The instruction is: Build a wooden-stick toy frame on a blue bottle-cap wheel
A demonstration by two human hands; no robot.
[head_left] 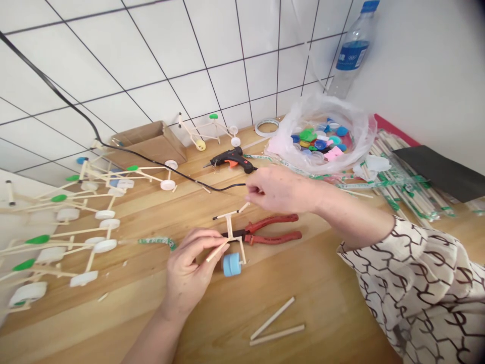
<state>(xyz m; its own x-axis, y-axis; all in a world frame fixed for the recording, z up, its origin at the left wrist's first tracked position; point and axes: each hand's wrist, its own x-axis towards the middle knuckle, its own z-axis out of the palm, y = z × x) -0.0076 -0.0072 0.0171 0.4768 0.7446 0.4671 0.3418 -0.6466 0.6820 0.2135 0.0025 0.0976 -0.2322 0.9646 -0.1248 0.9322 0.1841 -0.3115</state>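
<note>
We are looking at a home craft corner, a wooden tabletop (pixel 159 313) pushed against a white tiled wall (pixel 159 45). A glue gun (pixel 231 159), red pliers (pixel 271 230), a bag of coloured bottle caps (pixel 322 139), bundled chopsticks (pixel 405 189) and rows of finished stick-and-cap models (pixel 76 227) are crowding it.

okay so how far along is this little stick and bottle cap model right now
Done: a row of finished stick models lies at the left. In hand: the left hand pinches a stick frame carrying one blue cap; the right hand holds its top bar. Left: two loose sticks lie unattached, and the glue gun rests aside.
</note>
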